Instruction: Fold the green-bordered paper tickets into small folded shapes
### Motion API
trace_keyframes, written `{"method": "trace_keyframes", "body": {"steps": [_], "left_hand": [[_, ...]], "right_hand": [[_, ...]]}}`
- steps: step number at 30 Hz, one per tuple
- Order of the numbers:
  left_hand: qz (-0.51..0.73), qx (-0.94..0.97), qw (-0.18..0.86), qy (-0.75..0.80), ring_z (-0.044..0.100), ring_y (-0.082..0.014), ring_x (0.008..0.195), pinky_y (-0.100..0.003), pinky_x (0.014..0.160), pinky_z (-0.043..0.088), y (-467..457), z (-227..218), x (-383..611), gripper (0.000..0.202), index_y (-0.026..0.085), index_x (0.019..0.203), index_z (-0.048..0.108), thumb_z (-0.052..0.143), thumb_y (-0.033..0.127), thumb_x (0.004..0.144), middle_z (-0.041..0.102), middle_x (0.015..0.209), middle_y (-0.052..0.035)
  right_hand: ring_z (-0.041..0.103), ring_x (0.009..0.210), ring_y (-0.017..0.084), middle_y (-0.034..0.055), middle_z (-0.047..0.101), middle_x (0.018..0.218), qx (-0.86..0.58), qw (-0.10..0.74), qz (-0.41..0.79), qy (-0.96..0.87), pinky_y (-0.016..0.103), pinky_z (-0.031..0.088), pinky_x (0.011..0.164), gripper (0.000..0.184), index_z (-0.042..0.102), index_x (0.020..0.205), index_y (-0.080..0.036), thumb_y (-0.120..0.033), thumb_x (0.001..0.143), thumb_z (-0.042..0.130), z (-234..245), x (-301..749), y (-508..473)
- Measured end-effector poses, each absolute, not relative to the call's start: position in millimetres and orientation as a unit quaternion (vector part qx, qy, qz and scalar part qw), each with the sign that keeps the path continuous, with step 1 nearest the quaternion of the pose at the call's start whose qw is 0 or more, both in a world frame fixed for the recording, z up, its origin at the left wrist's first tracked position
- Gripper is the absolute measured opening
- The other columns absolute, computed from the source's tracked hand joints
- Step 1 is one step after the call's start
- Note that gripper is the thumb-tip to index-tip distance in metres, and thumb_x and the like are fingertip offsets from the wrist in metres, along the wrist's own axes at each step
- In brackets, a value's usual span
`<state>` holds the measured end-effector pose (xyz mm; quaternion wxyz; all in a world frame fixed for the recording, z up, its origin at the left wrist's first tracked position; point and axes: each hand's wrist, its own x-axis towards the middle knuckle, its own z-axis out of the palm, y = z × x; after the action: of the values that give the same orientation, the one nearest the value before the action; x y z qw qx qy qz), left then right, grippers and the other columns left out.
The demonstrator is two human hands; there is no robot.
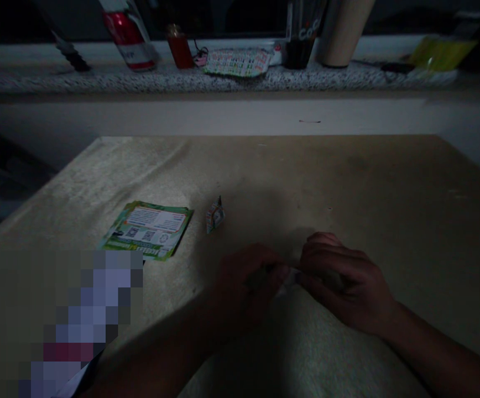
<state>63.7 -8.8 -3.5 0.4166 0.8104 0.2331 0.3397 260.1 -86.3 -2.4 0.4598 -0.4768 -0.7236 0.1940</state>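
The scene is dim. My left hand and my right hand meet low on a beige table, fingers curled and pinched together on a small pale piece of paper between them. Most of that paper is hidden by my fingers. A small folded paper piece with a printed pattern stands on the table just beyond my left hand. Farther left lies a stack of green printed sheets.
A speckled ledge runs behind the table with a red-and-white can, a red lighter, a patterned packet, a dark cup, a beige cylinder and yellow wrapping. A blurred patch covers the lower left.
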Motion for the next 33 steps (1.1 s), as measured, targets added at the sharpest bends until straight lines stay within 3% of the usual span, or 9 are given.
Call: {"method": "trace_keyframes", "body": {"steps": [6,11,17,25,28,33], "left_hand": [[0.255,0.671,0.640,0.274,0.043,-0.0079,0.055,-0.019,0.052,0.034,-9,-10,66,0.028,0.015,0.075,0.064,0.062,0.036,0.094,0.050,0.061,0.0043],[0.223,0.551,0.755,0.277,0.039,-0.0072,0.053,-0.019,0.050,0.034,-13,-12,69,0.036,0.014,0.073,0.061,0.069,0.046,0.087,0.048,0.061,0.0043],[0.229,0.529,0.766,0.285,0.041,-0.0075,0.053,-0.018,0.049,0.032,-15,-13,68,0.037,0.015,0.073,0.058,0.071,0.047,0.086,0.049,0.061,0.0038],[0.246,0.554,0.740,0.292,0.037,-0.0066,0.050,-0.018,0.046,0.031,-16,-9,67,0.042,0.015,0.067,0.057,0.072,0.051,0.083,0.047,0.057,0.0044],[0.261,0.581,0.709,0.302,0.038,-0.0067,0.050,-0.017,0.045,0.030,-15,-9,66,0.039,0.015,0.067,0.059,0.070,0.047,0.086,0.047,0.056,0.0043],[0.271,0.590,0.696,0.305,0.050,-0.0096,0.058,-0.019,0.052,0.039,-11,-8,66,0.024,0.016,0.083,0.069,0.073,0.039,0.084,0.059,0.066,0.0013]], "right_hand": [[0.046,0.067,0.015,-0.0025,0.045,0.065,-0.431,0.436,0.265,-0.744,0.038,0.041,0.071,0.016,0.055,0.077,-0.018,-0.012,0.091,0.060,-1,255,-87],[0.044,0.065,0.013,-0.0038,0.042,0.064,-0.397,0.454,0.273,-0.750,0.039,0.041,0.073,0.023,0.049,0.071,-0.019,-0.011,0.088,0.061,3,253,-87],[0.044,0.058,0.012,-0.0046,0.042,0.058,-0.364,0.498,0.251,-0.746,0.039,0.040,0.070,0.027,0.049,0.066,-0.019,-0.015,0.089,0.061,8,250,-88],[0.038,0.055,0.010,-0.0081,0.032,0.054,-0.354,0.516,0.276,-0.729,0.036,0.036,0.068,0.045,0.036,0.059,-0.019,-0.028,0.091,0.067,2,249,-88],[0.041,0.057,0.011,-0.0067,0.038,0.058,-0.372,0.502,0.299,-0.721,0.036,0.037,0.069,0.037,0.042,0.063,-0.020,-0.027,0.090,0.066,0,252,-87],[0.045,0.063,0.014,-0.0033,0.045,0.063,-0.422,0.486,0.279,-0.713,0.036,0.040,0.069,0.018,0.053,0.076,-0.020,-0.010,0.090,0.057,-1,256,-88]]}}
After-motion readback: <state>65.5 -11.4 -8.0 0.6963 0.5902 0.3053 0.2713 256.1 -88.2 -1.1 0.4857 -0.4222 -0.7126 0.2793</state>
